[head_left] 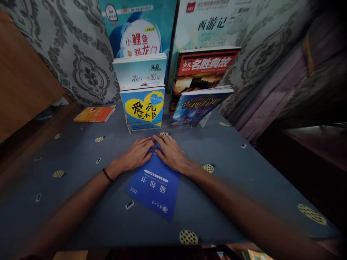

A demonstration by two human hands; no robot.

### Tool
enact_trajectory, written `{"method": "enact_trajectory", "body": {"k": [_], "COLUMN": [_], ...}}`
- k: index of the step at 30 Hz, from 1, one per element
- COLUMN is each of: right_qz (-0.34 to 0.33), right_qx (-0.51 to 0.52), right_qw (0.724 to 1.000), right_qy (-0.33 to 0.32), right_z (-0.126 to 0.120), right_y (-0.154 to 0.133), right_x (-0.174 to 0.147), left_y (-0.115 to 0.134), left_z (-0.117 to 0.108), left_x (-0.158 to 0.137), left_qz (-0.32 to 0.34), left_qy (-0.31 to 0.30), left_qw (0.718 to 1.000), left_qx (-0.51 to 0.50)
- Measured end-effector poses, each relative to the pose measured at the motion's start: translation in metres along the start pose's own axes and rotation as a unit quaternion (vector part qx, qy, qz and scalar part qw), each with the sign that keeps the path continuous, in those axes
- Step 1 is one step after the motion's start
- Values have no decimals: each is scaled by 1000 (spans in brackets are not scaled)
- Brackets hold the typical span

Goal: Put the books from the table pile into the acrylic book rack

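A blue booklet [155, 184] with white print lies flat and askew on the table, its lettering upside down from here. My left hand [138, 152], a black band at its wrist, closes on the far left corner of the booklet, fingers together and thumb over the cover. From the other side my right hand [170, 151] grips the same far end, fingers bent over the edge and thumb on the cover. Both hands' fingertips nearly meet. The far end of the booklet is mostly hidden under them.
Beyond my hands stand a blue book with a yellow heart [143, 110], a dark blue book [199, 106], a red-topped book [206, 70] and several others in tiers. An orange book [94, 113] lies at the left. Patterned curtains [89, 72] hang behind the patterned tablecloth [230, 202].
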State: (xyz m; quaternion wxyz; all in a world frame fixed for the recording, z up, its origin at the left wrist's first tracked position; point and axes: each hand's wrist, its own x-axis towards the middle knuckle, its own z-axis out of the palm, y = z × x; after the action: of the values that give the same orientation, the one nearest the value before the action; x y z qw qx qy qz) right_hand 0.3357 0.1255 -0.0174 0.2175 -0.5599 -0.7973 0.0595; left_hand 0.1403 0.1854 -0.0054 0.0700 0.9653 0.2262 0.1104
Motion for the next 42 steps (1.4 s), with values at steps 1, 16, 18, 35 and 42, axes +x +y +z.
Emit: {"method": "enact_trajectory", "body": {"k": [1, 16, 18, 35, 42], "right_qz": [1, 0, -32, -23, 12], "right_qx": [-4, -34, 14, -62, -92], "right_qw": [1000, 999, 998, 997, 995], "right_qy": [-1, -32, -43, -27, -21], "right_z": [-1, -4, -5, -6, -20], "right_y": [-1, -22, -18, -25, -6], "right_x": [0, -3, -3, -15, -41], "left_y": [1, 4, 3, -9, -6], "left_z": [-1, -5, -5, -4, -9], "left_x": [0, -14, -17, -8, -7], "left_qz": [-2, -8, -5, 10, 1], "left_qy": [1, 29, 25, 15, -4], "left_qw": [1000, 1000, 1000, 999, 999], "left_qx": [9, -5, -15, -36, -35]}}
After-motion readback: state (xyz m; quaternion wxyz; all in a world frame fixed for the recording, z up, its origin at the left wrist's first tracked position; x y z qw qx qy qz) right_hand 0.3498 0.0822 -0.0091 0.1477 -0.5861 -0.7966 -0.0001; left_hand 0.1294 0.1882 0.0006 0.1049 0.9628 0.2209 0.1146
